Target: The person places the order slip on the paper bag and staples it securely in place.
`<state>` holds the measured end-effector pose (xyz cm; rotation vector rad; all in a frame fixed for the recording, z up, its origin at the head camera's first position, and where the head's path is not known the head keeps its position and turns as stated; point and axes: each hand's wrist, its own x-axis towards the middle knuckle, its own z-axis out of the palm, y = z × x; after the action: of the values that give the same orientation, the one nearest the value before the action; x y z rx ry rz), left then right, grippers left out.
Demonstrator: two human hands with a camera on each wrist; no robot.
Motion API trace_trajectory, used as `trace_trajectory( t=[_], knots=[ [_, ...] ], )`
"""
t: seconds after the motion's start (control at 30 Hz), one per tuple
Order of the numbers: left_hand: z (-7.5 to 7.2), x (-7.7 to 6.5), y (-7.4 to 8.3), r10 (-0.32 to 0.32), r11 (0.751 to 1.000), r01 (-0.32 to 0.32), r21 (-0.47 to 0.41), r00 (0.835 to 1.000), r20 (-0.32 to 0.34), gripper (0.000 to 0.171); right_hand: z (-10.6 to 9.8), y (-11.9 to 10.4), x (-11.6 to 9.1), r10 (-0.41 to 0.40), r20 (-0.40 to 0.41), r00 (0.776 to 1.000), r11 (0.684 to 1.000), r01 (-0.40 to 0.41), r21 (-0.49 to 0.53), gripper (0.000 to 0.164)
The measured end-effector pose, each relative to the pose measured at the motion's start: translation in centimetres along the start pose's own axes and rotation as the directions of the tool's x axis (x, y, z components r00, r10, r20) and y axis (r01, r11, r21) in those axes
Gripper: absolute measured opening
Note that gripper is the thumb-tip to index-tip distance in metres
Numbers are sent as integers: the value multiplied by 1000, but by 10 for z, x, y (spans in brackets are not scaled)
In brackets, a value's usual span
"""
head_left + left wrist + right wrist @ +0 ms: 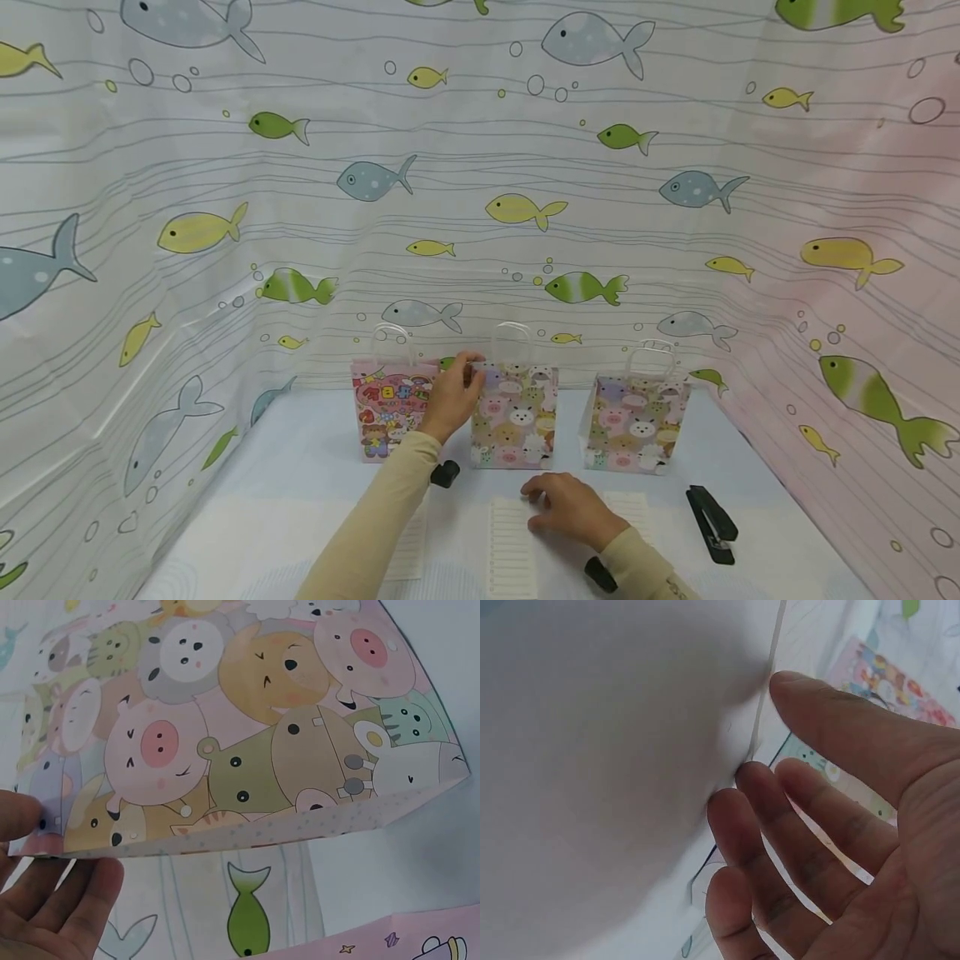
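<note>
Three patterned paper gift bags with clear handles stand in a row in the head view. My left hand [453, 402] pinches the upper left corner of the middle bag [514, 421], printed with cartoon animals. In the left wrist view the thumb lies on the front of that bag's rim and the fingers behind it. My right hand [573, 510] is low over the table, fingers loosely bent and holding nothing. Beside it lies a white lined paper strip [512, 546]. The right wrist view shows its fingertips [735, 817] close to a white surface; contact is unclear.
A pink and red bag [378, 421] stands left, partly behind my left arm. Another animal-print bag [636, 425] stands right. A black stapler [711, 525] lies at the right. More white strips lie beneath my left forearm [407, 546] and behind my right hand. Fish-patterned sheeting [480, 175] surrounds the table.
</note>
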<state>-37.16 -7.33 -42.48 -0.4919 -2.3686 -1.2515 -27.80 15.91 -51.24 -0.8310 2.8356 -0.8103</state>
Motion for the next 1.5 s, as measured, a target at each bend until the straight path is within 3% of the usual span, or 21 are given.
trace_trajectory(
  t=[0.33,0.77,1.0,1.13,1.33,1.5],
  knots=[
    [1,2,4,-29,999,29,-18,1000,2,40,1,-7,4,-4,-24,1000,999,3,-49,41],
    [2,2,2,-68,993,72,-99,997,40,31,5,-6,7,-7,-12,1000,1000,8,18,43],
    [0,-1,3,-62,991,69,-114,996,65,26,7,-6,6,-25,-27,999,996,27,86,31],
    [-2,-1,4,-62,988,72,-140,996,70,25,9,-6,7,-39,-43,998,997,41,61,21],
    [-1,0,3,-49,986,63,-157,995,90,29,0,-7,9,-65,-109,992,998,67,15,9],
    [-2,-1,4,-73,977,90,-195,993,92,28,-20,-10,13,-115,-207,972,993,119,3,11]
  ],
)
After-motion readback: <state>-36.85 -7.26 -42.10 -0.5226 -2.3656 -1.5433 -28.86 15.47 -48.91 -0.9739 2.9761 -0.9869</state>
